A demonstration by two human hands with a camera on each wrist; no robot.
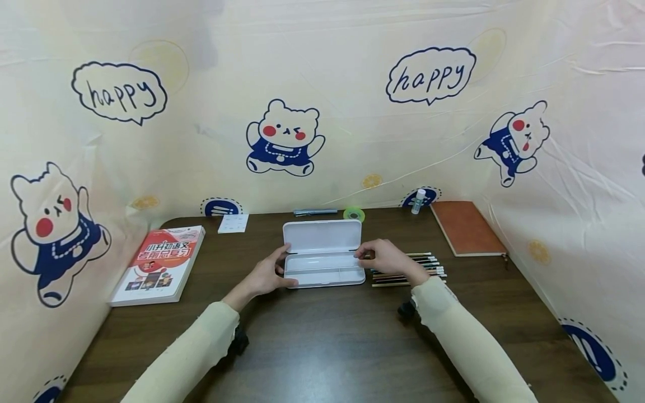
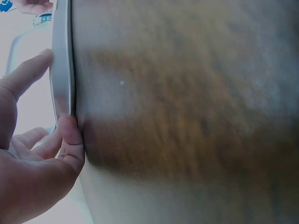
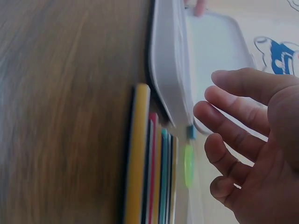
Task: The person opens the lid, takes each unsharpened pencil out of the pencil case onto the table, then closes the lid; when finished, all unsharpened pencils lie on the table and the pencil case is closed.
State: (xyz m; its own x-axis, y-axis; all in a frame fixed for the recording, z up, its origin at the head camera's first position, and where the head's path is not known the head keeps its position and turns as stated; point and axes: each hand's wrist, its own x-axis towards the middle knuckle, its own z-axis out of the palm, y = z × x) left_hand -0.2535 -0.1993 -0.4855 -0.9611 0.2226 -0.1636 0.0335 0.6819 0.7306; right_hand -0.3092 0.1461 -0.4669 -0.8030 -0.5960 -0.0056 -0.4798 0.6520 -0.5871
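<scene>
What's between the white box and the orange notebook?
In the head view, a row of pencils lies between the box and notebook, partly under the right hand.

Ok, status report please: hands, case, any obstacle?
Left hand touches open case. Right hand open at its right end. Pencils beside it.

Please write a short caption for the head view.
Both hands at an open white pencil case, pencils beside it.

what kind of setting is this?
Likely a study desk setup: a dark wooden table walled by a cartoon bear cloth, with an open white pencil case, a row of pencils, a workbook and a brown notebook.
</scene>
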